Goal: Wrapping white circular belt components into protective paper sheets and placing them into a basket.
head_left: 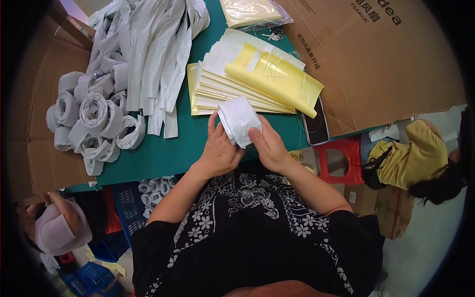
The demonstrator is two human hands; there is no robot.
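A white strip wound into a flat roll (240, 120) sits between my two hands, above the table's near edge. My right hand (273, 146) grips its right side, thumb pressed on the front face. My left hand (217, 149) closes on the left side, its fingers partly behind the roll. Just beyond lies a fanned stack of white and yellow sheets (247, 91), with a curled yellow sheet (282, 79) on top. To the left are a heap of rolled white strips (96, 116) and a bundle of long loose white strips (156, 59).
A phone (316, 123) lies on the green table (163, 158) near a large cardboard box (386, 64). Cardboard (49, 148) borders the left side. A blue crate (133, 208) with more rolls is below. A red stool (339, 158) and two other people are nearby.
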